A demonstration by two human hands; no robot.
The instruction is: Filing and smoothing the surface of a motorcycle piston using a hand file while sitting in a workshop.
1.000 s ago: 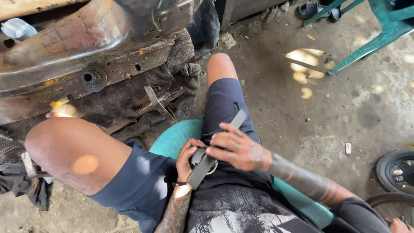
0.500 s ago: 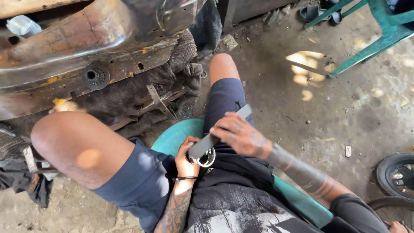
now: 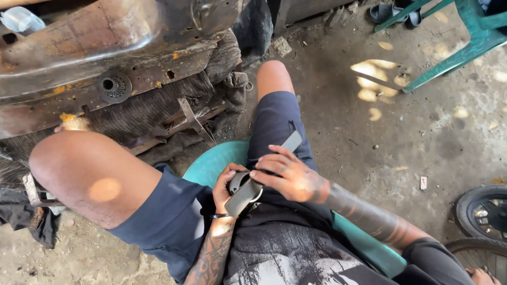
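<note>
1. Currently, the left hand sits at the person's lap, wrist bent, a dark band at the wrist and a tattooed forearm below it. Its fingers are curled closed around the lower end of a flat grey strap-like tool with a metal ring at its base.
2. The right hand lies across the upper side of the same grey tool, palm down, forearm running in from the lower right. Its fingers are extended and pressed onto the tool, resting on it rather than wrapped around it.
3. The grey tool lies diagonally over the person's lap, its lower end in the left hand and its upper end projecting past the right hand above the right thigh.
4. The person sits on a low teal plastic seat, wearing dark blue shorts and a black printed shirt. The left knee is raised at the left of the view.
5. Directly ahead is a rusted brown metal body part with a round threaded fitting, resting on dark ribbed fabric.
6. The surface is a stained, dusty concrete floor with sunlight patches. Green plastic chair legs stand at upper right, and two black tyres lie at the lower right edge.
</note>
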